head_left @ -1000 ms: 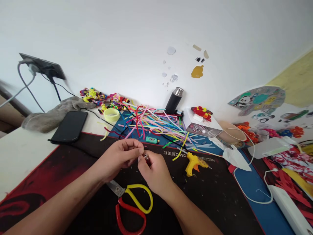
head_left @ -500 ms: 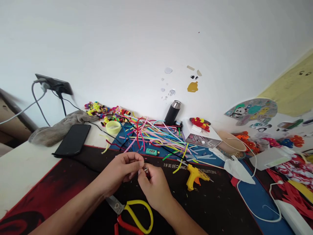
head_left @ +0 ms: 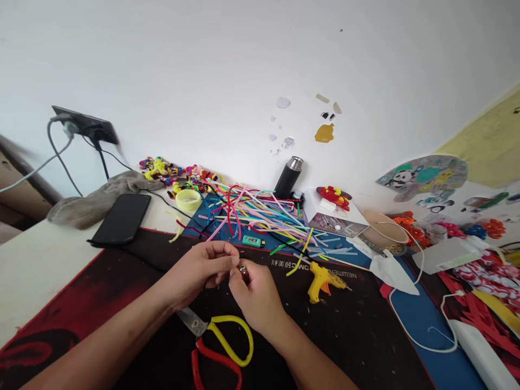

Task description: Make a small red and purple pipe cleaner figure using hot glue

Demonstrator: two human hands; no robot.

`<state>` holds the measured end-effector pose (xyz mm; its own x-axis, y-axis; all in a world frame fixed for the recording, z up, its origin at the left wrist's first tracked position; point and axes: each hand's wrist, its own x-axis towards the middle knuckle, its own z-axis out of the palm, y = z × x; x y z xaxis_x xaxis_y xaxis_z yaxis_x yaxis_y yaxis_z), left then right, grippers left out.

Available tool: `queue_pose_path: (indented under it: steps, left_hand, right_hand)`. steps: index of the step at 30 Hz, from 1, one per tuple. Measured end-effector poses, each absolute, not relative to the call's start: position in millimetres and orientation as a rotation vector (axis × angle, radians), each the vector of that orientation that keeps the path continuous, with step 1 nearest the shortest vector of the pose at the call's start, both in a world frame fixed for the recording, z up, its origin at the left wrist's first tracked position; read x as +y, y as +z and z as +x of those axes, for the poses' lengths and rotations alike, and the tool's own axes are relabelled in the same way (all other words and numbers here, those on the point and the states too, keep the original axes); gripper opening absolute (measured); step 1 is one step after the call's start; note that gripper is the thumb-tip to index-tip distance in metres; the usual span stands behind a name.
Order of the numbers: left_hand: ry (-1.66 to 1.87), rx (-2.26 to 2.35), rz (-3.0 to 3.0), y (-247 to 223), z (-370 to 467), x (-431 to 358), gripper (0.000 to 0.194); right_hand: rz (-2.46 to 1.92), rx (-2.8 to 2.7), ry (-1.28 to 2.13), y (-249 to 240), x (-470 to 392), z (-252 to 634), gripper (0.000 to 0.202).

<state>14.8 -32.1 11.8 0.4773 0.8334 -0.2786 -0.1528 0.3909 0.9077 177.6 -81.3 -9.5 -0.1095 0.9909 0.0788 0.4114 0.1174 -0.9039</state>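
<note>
My left hand [head_left: 199, 273] and my right hand [head_left: 259, 298] meet above the dark desk mat [head_left: 349, 330], fingertips touching or nearly so. Between its thumb and bent fingers, my right hand grips a small dark reddish-brown piece with a pale spot [head_left: 244, 272]; its kind is too small to tell. The thumb and forefinger of my left hand are pinched together beside it, and what they hold, if anything, is hidden. Below the hands lie scissors [head_left: 198, 326] with one yellow and one red handle, the blade partly under my left wrist. A yellow glue gun [head_left: 322, 278] rests to the right.
Colourful pipe cleaners [head_left: 264, 214] are heaped behind the hands, beside a teal lighter-like item [head_left: 252, 241]. A black thermos [head_left: 288, 180] leans by the wall. A phone [head_left: 124, 219] and tape roll [head_left: 188, 201] lie left; a white box [head_left: 337, 219] and cables stand right.
The view has tilted slightly, so the desk items appear a little higher. Both hands keep nearly the same pose, and the small reddish-brown piece stays in my right hand.
</note>
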Motion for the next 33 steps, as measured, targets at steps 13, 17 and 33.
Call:
queue_pose_path:
  steps: [13,17,33]
  left_hand:
    - [0.712,0.847,0.991,13.6,14.3,-32.0,0.049]
    - [0.714,0.842,0.995,15.9,14.7,-32.7,0.047]
    - [0.695,0.836,0.999,14.3,12.1,-30.9,0.043]
  right_hand:
    - [-1.375,-1.615,0.983,-8.4,-83.6,176.0,0.023]
    - [-1.371,-1.607,0.996,-6.1,-84.1,176.0,0.023]
    - [-1.353,-1.622,1.003,-5.9,-83.8,175.9,0.025]
